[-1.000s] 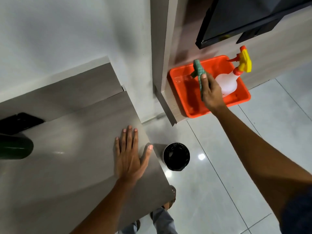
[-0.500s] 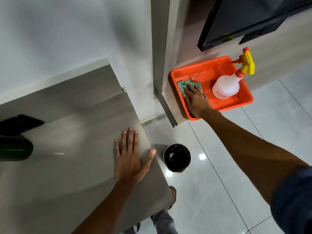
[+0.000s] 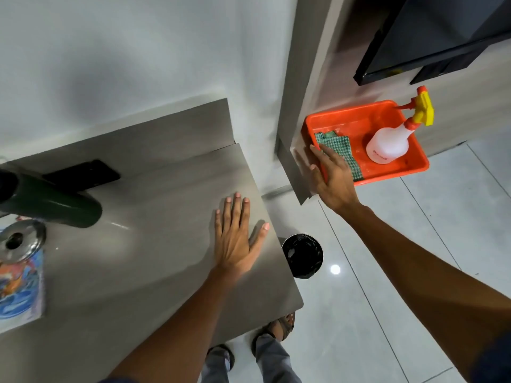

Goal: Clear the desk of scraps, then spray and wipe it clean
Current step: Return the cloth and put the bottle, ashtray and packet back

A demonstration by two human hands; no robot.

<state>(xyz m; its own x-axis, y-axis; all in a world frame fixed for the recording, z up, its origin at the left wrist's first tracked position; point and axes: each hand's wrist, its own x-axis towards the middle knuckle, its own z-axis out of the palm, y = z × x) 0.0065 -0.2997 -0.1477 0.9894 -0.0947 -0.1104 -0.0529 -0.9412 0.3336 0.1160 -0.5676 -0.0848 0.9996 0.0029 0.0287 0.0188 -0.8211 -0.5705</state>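
My left hand (image 3: 234,239) lies flat and open on the grey desk (image 3: 143,244), near its right edge. My right hand (image 3: 331,178) hovers open over the near-left corner of an orange tray (image 3: 398,170), holding nothing. A green checked cloth (image 3: 338,147) lies flat in the tray's left half, just beyond my fingertips. A white spray bottle (image 3: 387,145) with a yellow and orange trigger stands in the tray's right half.
A black bin (image 3: 302,255) stands on the tiled floor by the desk's right edge. On the desk's left are a dark green cylinder (image 3: 55,208), a black phone (image 3: 83,174), a metal lid (image 3: 20,240) and a colourful pad (image 3: 20,286). A dark screen (image 3: 431,31) hangs above the tray.
My right hand lowered the green cloth into the tray, let it go and drew back toward the tray's near-left corner. My left hand stayed on the desk.
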